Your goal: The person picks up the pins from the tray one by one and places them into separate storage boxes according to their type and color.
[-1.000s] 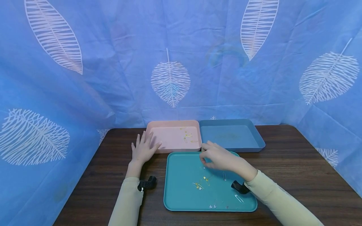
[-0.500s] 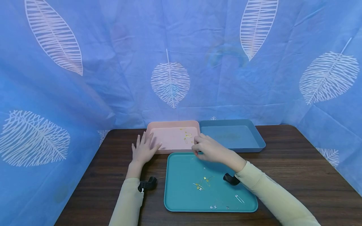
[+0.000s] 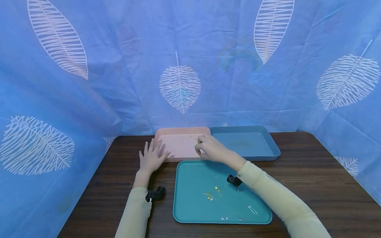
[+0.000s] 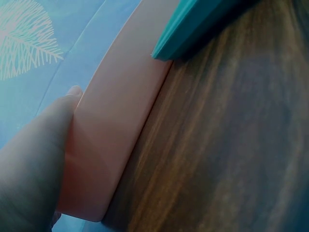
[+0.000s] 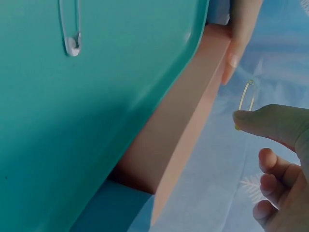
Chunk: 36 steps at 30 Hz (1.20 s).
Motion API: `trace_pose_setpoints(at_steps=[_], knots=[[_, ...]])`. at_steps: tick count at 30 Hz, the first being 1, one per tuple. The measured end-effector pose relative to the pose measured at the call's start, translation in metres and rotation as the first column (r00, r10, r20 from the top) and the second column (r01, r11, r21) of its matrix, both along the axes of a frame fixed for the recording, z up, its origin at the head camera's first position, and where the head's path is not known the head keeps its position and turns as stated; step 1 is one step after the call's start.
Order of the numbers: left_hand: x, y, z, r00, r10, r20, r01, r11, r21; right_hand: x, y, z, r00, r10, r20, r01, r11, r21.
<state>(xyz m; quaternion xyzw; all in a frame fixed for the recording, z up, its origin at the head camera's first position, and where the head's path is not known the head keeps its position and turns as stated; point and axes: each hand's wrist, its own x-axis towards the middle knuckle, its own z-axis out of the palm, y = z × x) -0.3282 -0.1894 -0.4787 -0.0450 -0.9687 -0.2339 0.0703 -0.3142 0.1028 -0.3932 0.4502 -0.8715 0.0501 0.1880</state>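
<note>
My right hand (image 3: 212,148) is over the right part of the pink tray (image 3: 174,145). In the right wrist view, its thumb and fingers pinch a gold safety pin (image 5: 243,97), which sticks up past the thumb tip. Several gold pins lie in that tray, partly hidden by this hand. My left hand (image 3: 150,161) rests at the tray's left front corner, fingers spread, its thumb over the rim in the left wrist view. Nearer the body, the teal tray (image 3: 190,178) bears a cluster of gold safety pins (image 3: 218,190) and a silver safety pin (image 3: 253,210).
A blue tray (image 3: 244,142) stands to the right of the pink one, both behind the teal tray. Small pale bits (image 3: 224,218) lie near the teal tray's front edge. Dark wooden table (image 3: 315,178) surrounds the trays, with a blue leaf-print cloth (image 3: 220,82) behind.
My right hand has moved left and a little away, from above the back of the teal tray to over the pink tray, carrying the safety pin. My left hand has stayed put.
</note>
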Motion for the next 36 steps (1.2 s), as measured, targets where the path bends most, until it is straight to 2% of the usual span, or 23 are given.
trace_pose_setpoints(at_steps=[8, 11, 19, 29, 36], knots=[[0.001, 0.000, 0.001, 1.000, 0.004, -0.001, -0.004, 1.000, -0.010, -0.023, -0.009, -0.010, 0.999, -0.017, -0.032, 0.015, 0.999, -0.046], [0.000, 0.000, 0.001, 1.000, 0.006, -0.002, -0.006, 1.000, -0.017, -0.032, -0.014, -0.012, 0.999, -0.043, -0.020, 0.041, 0.997, -0.059], [-0.001, 0.001, 0.000, 1.000, 0.011, -0.007, -0.011, 1.000, -0.022, -0.053, -0.028, -0.013, 0.986, -0.152, 0.063, 0.152, 0.988, 0.000], [-0.001, 0.001, 0.001, 1.000, 0.013, -0.002, -0.013, 1.000, -0.023, -0.075, -0.039, -0.015, 0.963, -0.229, 0.139, 0.225, 0.973, 0.047], [-0.001, 0.001, 0.001, 1.000, 0.011, 0.001, -0.011, 1.000, -0.012, -0.086, -0.046, -0.014, 0.949, -0.275, 0.155, 0.265, 0.961, 0.083]])
